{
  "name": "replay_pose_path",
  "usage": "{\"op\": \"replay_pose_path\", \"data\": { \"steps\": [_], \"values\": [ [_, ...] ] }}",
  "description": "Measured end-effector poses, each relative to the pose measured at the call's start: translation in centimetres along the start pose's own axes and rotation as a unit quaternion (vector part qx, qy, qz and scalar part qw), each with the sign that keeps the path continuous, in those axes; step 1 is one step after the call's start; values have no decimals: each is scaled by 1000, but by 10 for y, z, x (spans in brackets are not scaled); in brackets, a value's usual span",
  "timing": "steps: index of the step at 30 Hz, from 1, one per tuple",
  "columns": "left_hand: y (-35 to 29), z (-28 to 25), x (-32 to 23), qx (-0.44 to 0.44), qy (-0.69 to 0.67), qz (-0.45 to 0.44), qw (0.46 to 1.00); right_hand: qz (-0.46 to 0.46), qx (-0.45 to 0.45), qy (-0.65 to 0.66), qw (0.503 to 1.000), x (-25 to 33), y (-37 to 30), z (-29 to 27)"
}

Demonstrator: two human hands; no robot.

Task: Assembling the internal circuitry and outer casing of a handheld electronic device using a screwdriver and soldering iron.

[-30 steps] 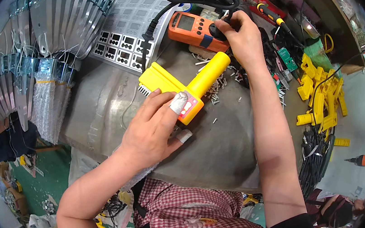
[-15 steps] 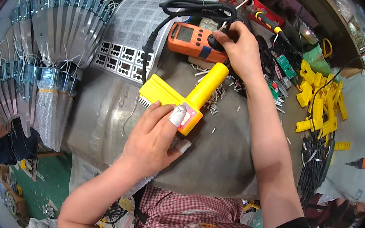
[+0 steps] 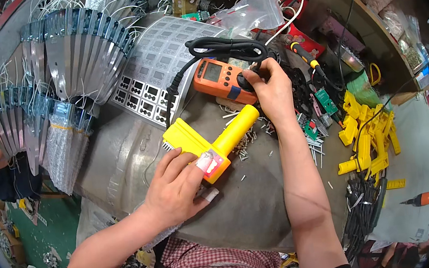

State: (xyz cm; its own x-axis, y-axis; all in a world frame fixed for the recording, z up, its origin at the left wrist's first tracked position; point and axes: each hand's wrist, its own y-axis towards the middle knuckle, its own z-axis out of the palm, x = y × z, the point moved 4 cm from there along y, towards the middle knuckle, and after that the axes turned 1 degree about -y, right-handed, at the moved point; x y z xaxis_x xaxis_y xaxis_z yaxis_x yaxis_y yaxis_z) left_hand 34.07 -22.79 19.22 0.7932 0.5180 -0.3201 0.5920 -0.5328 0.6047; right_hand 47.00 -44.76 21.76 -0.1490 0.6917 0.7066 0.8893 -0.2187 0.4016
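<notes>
My left hand [image 3: 175, 187] grips a yellow plastic device [image 3: 188, 138] from its near side, fingers on top and thumb below. White tape wraps a fingertip and the thumb. The device has a round handle pointing up to the right, a pink label, a row of metal teeth along its left edge, and a black power cord [image 3: 170, 99] running from its far end. Beyond it lies an orange handheld meter [image 3: 216, 76] with a grey screen. My right hand [image 3: 273, 92] has its thumb and fingers closed at the meter's black knob [image 3: 244, 81].
A label sheet [image 3: 157, 60] lies behind. Fanned metal blades with white wires [image 3: 68, 55] stand at left. Small screws [image 3: 248, 143] are scattered by the handle. Yellow plastic parts [image 3: 369, 125], a soldering iron [image 3: 306, 57] and black cords [image 3: 361, 212] are at right. Another person sits far left.
The whole view has shifted, so the table things sit slightly lower in the picture. Both hands keep their places on the yellow device and the meter's knob.
</notes>
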Motion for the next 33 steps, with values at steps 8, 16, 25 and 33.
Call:
{"op": "replay_pose_path", "data": {
  "steps": [8, 16, 25, 33],
  "values": [
    [-6, 2, 3, -36, -50, 15, 998, -3, -2, 12, 1000, -3, 1, 1],
    [-3, -1, 4, 4, -4, 14, 1000, -13, -3, 0, 1000, 5, 3, 2],
    [-24, -34, -7, 160, 41, -190, 968, -44, -96, 92, 990, -1, -2, -21],
    [-20, -34, -22, 186, -27, -179, 966, 73, -185, -85, 976, -36, -126, -237]
  ]
}}
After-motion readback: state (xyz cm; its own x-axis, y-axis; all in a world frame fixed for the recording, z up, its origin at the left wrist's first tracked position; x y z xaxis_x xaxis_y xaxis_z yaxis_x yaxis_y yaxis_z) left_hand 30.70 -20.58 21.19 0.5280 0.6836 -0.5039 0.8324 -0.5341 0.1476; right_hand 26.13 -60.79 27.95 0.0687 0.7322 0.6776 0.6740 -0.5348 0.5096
